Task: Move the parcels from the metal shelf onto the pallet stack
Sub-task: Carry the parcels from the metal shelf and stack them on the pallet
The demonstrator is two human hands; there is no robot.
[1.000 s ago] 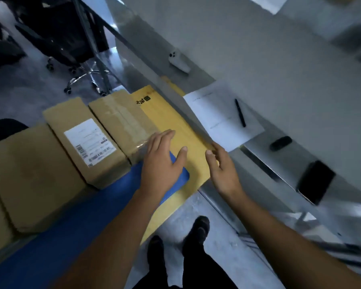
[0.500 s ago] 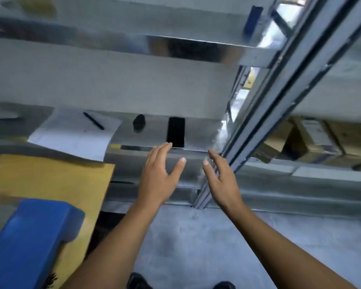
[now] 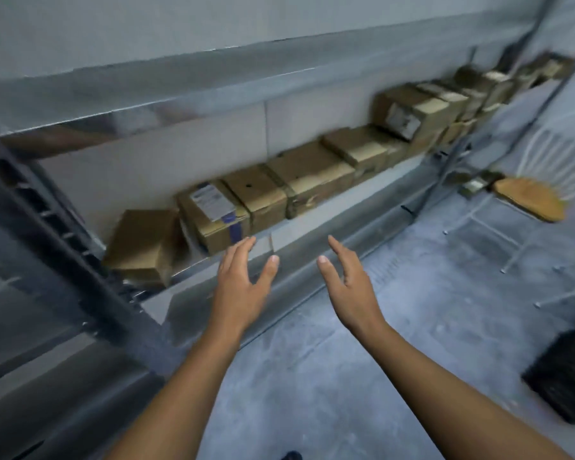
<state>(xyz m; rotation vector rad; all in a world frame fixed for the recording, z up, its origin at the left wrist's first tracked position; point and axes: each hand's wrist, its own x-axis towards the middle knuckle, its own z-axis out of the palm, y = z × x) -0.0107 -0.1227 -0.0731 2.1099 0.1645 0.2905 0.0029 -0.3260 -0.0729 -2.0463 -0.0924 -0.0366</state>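
A: What does my feed show of the wearer?

B: On my screen, left forearm [image 3: 186, 376] and right forearm [image 3: 429, 370], bare from the bottom edge up. Left hand [image 3: 238, 287] and right hand [image 3: 349, 287] are bare too, thumbnails [image 3: 273, 258] short and pale. Lower edge: one dark shoe [image 3: 292, 455], only its toe showing, blurred.

head view, downward toward shelf [image 3: 329, 224]

I am standing on a grey concrete floor [image 3: 312, 376]; a white wire chair [image 3: 528, 197] with a wooden seat is sitting to my right, beyond a black ribbed object [image 3: 568, 376].
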